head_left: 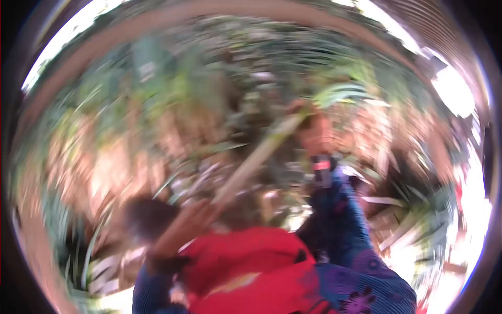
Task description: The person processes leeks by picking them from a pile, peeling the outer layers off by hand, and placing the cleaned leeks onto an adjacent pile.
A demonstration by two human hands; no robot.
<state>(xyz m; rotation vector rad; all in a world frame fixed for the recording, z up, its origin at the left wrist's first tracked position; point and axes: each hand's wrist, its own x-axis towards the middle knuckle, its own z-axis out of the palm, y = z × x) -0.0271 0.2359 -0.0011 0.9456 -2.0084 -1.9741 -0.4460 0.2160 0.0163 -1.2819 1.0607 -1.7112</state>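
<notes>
A long pale stalk with green leaves at its upper end runs diagonally across the middle of the head view. My left hand is at its lower end, fingers closed round it. Near the leafy top, my right hand is closed on the stalk, blurred by motion. A dark band with a red patch is on my right wrist. Below the hands is red cloth over my front, between blue patterned sleeves.
Heaps of leafy stalks with brown lower parts stand left and right. Loose leaves and cut pieces lie low on the right. A dark rounded thing, too blurred to name, is beside my left hand.
</notes>
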